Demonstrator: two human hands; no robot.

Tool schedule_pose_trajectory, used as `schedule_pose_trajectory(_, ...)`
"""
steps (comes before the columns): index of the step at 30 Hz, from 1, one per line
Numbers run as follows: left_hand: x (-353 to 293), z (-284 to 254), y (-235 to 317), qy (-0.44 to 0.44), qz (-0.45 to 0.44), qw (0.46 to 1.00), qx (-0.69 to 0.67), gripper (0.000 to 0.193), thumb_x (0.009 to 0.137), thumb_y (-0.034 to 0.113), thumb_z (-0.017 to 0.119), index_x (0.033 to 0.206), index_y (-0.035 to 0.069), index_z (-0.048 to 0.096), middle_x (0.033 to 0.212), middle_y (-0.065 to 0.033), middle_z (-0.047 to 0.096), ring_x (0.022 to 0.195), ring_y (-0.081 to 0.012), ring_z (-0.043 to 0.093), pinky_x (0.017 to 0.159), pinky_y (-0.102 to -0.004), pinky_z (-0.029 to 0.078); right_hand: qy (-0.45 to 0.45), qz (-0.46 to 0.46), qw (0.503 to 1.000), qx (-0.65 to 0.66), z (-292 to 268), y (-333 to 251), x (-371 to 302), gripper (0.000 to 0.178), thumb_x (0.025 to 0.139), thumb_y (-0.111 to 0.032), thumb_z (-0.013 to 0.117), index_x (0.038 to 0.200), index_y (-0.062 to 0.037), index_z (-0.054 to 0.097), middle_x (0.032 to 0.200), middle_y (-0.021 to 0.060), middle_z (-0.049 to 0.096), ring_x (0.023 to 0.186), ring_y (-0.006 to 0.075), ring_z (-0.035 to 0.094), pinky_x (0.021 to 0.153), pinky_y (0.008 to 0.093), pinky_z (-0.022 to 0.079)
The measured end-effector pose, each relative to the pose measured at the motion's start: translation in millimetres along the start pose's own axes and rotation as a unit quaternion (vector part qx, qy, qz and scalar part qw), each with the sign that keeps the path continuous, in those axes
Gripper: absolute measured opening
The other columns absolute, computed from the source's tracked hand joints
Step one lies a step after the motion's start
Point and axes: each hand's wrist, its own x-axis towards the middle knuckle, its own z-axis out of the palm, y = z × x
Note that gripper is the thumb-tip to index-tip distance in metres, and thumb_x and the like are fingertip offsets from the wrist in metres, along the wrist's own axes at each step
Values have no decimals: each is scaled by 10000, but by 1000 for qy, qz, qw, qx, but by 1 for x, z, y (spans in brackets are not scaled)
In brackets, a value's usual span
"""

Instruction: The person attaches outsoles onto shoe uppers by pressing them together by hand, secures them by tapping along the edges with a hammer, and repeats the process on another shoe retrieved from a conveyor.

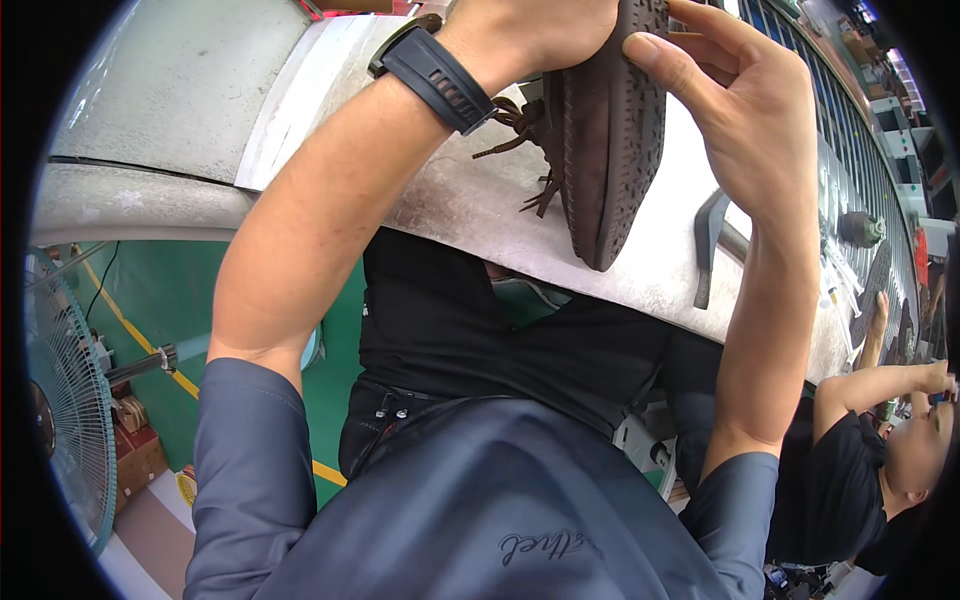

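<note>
A dark brown leather shoe (588, 165) stands on its side on the pale worktable (480, 205), its studded sole turned to the right. Loose brown laces hang out on its left. My left hand (535, 38), with a black watch above it, grips the upper part of the shoe; its fingertips are hidden behind it. On the other side my right hand (745, 110) presses its thumb against the sole's edge, the fingers curled at the far part of the sole. Beneath my right wrist lies a flat, bent dark tool (710, 250).
A roller conveyor (850, 120) runs past on the right, with a dark green round item (860, 230) near it. Another person (850, 470) in black works at the lower right. A standing fan (75, 400) is at the left, above green floor (180, 290).
</note>
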Motion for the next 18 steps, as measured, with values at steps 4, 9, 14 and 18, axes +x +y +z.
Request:
schedule_pose_trajectory(4, 0, 0, 0, 8, -17, 999, -42, 641, 1071, 490, 540, 783, -63, 691, 671, -214, 657, 633, -279, 653, 628, -420, 488, 21, -13, 999, -41, 5, -2, -4, 405, 902, -89, 824, 1200, 143, 677, 988, 189, 783, 874, 161, 733, 759, 286, 592)
schedule_pose_trajectory(9, -6, -4, -14, -53, -98, 990, 84, 604, 994, 469, 646, 743, -79, 693, 643, -203, 650, 622, -252, 654, 620, -403, 494, 6, 11, 1000, 5, 7, 89, 0, 478, 1022, -319, 711, 1319, 53, 656, 978, 82, 768, 873, 106, 691, 792, 296, 578)
schedule_pose_trajectory(14, -28, -14, -47, 16, -128, 990, 50, 545, 1006, 426, 629, 819, -77, 725, 673, -179, 678, 653, -240, 670, 662, -376, 507, -27, 116, 968, 220, 18, 121, -82, 745, 932, -333, 792, 1514, 22, 492, 1315, 190, 645, 1185, 211, 627, 1048, 365, 495)
schedule_pose_trajectory(18, -28, -14, -46, 25, -134, 987, 80, 578, 1014, 450, 619, 795, -78, 705, 670, -172, 672, 659, -245, 668, 676, -379, 506, -27, 74, 970, 229, 25, 109, -105, 1057, 766, -241, 918, 1611, 12, 336, 1494, 239, 512, 1332, 295, 556, 1186, 421, 393)
